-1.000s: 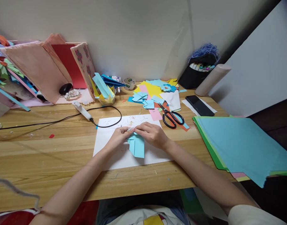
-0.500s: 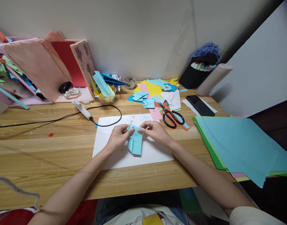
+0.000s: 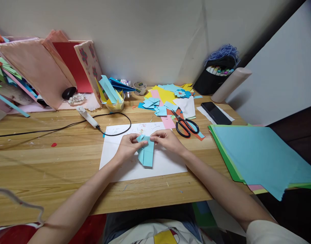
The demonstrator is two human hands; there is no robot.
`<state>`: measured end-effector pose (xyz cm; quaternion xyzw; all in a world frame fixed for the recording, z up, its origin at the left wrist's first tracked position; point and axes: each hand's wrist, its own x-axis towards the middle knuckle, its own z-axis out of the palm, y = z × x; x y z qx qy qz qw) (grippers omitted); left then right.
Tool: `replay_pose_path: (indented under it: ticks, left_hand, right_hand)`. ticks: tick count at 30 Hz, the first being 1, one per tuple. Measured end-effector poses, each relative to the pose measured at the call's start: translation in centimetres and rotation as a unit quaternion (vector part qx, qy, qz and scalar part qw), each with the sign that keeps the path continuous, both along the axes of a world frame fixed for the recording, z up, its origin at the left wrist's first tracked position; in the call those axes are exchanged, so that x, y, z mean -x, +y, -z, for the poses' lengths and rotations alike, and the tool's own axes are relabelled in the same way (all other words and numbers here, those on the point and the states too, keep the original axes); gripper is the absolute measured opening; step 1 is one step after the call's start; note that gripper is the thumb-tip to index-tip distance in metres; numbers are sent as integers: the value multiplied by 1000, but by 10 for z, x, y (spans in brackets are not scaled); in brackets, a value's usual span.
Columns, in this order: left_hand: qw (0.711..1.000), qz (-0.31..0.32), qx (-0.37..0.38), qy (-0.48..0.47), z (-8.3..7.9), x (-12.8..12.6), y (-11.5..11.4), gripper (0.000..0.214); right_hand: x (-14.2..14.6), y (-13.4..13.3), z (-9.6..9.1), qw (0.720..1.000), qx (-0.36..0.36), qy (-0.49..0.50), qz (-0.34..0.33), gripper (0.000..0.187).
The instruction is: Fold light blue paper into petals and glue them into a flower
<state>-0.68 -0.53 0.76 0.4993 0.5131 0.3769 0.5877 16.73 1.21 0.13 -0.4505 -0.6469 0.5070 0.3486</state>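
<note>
A folded light-blue paper piece (image 3: 146,153) is held just above a white sheet (image 3: 124,162) on the wooden desk. My left hand (image 3: 128,147) pinches its upper left corner, fingers closed on the fold. From the other side, my right hand (image 3: 167,140) grips the upper right edge with thumb and fingers pressed together. The lower part of the paper hangs toward me, showing two vertical flaps.
Black scissors (image 3: 186,125) lie right of the white sheet among blue, yellow and pink paper scraps (image 3: 162,100). A stack of large coloured sheets (image 3: 257,152) covers the right side. A phone (image 3: 215,113), a marker holder (image 3: 216,76), a glue gun with cable (image 3: 87,117) and pink folders (image 3: 38,73) stand behind.
The blue paper was lying flat under both hands; now its top is lifted and my fingers have shifted apart to pinch the upper corners.
</note>
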Motion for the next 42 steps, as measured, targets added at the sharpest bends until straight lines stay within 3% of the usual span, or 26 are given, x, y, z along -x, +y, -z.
replay_pose_path:
  ticks: [8,12,25,34,42]
  left_hand:
    - [998,-31,-40,24,1,-1,0,29]
    - [997,-23,-55,42,3,-1,-1,29]
    - [986,23,-106,125,12,-2,-7,26]
    - [995,2,-54,89,12,-6,-7,28]
    - [998,53,-9,17,9,-8,-7,34]
  right_hand:
    - [1,-1,4,999,0,-22,-37,20]
    - [2,-4,4,996,-34,-78,-18,22]
    - [11,-11,-4,969,-189,-151,-58,18]
    - [13,-9,0,987,-137,-79,-41,20]
    - [10,-7,1,983,-138,-98,-65,19]
